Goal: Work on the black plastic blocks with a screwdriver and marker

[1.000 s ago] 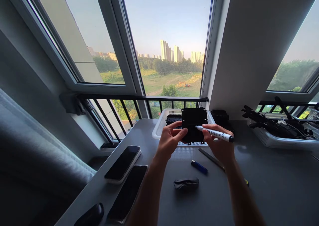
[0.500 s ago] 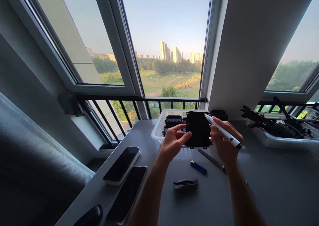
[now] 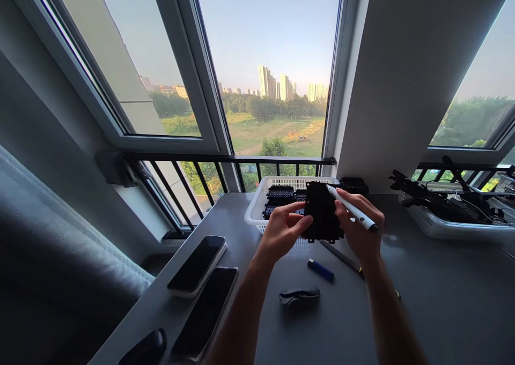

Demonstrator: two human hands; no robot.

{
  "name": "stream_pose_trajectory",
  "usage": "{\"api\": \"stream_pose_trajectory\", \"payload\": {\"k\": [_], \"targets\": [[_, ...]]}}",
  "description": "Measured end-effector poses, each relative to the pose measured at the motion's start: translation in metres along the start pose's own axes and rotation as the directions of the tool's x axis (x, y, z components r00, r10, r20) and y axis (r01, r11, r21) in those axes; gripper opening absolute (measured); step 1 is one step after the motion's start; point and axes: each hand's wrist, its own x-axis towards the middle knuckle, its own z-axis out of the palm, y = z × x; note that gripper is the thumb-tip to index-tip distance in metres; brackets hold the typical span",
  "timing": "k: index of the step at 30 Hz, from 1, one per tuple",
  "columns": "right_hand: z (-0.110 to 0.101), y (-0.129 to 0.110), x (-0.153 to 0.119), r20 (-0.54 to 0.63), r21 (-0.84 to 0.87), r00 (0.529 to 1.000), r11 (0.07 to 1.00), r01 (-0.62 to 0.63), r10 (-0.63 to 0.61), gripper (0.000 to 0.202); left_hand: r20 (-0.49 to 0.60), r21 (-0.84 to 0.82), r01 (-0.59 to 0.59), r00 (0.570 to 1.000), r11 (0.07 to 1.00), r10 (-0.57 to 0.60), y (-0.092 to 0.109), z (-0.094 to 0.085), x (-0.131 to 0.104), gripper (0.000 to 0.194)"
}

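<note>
Above the table, my left hand point(image 3: 286, 228) grips the left edge of a flat black plastic panel point(image 3: 322, 215) with small tabs along its rim. The panel is held up, its broad face toward me. A white marker pen point(image 3: 354, 209) with a dark end sits in my right hand point(image 3: 362, 228); its tip is at the upper part of the panel. Whether the tip touches the surface, I cannot tell. Behind the panel stands a white plastic basket point(image 3: 254, 215) with several black plastic parts point(image 3: 280, 194) in it.
A blue lighter point(image 3: 321, 269), a dark slim tool point(image 3: 341, 258) and a crumpled dark piece point(image 3: 300, 296) lie on the grey table point(image 3: 442, 300). Two phones point(image 3: 197, 264) and a black mouse point(image 3: 145, 348) are at left. Another basket point(image 3: 434, 228) at right holds black parts and cables.
The panel has shifted slightly right and turned a little. My right hand has moved slightly left, and the marker tip now sits further left and lower on the panel.
</note>
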Motion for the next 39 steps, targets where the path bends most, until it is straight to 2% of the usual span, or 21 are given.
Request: {"api": "stream_pose_trajectory", "payload": {"k": [5,10,14,16,19,22,25,30,33,36,39], "targets": [[0.003,0.0,-0.001,-0.018,0.031,1.0,1.0,-0.004,0.005,0.026,0.025,-0.028,-0.002,1.0,1.0,0.003,-0.002,-0.002,0.001,0.057],[-0.002,-0.007,-0.006,-0.15,0.06,0.988,0.998,-0.027,0.035,0.026,-0.089,-0.06,0.042,0.995,0.997,-0.047,-0.001,-0.002,0.002,0.067],[-0.017,-0.012,-0.006,-0.249,0.084,0.966,0.995,-0.051,0.071,0.025,-0.164,-0.068,0.022,0.986,0.997,-0.033,0.003,-0.006,0.004,0.06],[-0.025,-0.011,-0.006,-0.226,0.09,0.97,0.993,-0.075,0.094,0.037,-0.187,-0.078,0.011,0.982,0.997,-0.025,0.003,-0.01,0.005,0.056],[-0.036,-0.003,-0.015,-0.058,0.073,0.987,0.987,-0.144,0.149,0.061,-0.245,-0.081,-0.008,0.969,0.997,-0.012,0.0,-0.017,0.01,0.057],[-0.044,0.014,-0.042,0.108,0.019,0.965,0.97,-0.242,0.239,0.05,-0.259,-0.092,0.002,0.966,0.996,-0.026,-0.004,-0.022,0.015,0.065],[-0.051,0.038,-0.087,0.253,-0.115,0.916,0.95,-0.291,0.311,0.035,-0.24,-0.106,0.007,0.97,0.994,-0.032,-0.006,-0.023,0.018,0.067],[-0.054,0.075,-0.175,0.29,-0.348,0.9,0.912,-0.217,0.325,0.052,-0.264,-0.076,0.015,0.964,0.997,-0.035,-0.008,-0.021,0.022,0.062],[-0.057,0.088,-0.213,0.342,-0.409,0.854,0.88,-0.24,0.391,0.055,-0.254,-0.074,0.032,0.966,0.997,-0.05,-0.013,-0.019,0.025,0.059],[-0.059,0.093,-0.232,0.319,-0.431,0.851,0.864,-0.261,0.417,0.051,-0.226,-0.056,0.019,0.974,0.998,-0.031,-0.018,-0.014,0.028,0.047],[-0.06,0.094,-0.235,0.267,-0.442,0.841,0.835,-0.327,0.471,0.044,-0.133,0.029,-0.004,0.991,1.0,0.007,-0.022,-0.008,0.028,0.033]]}}
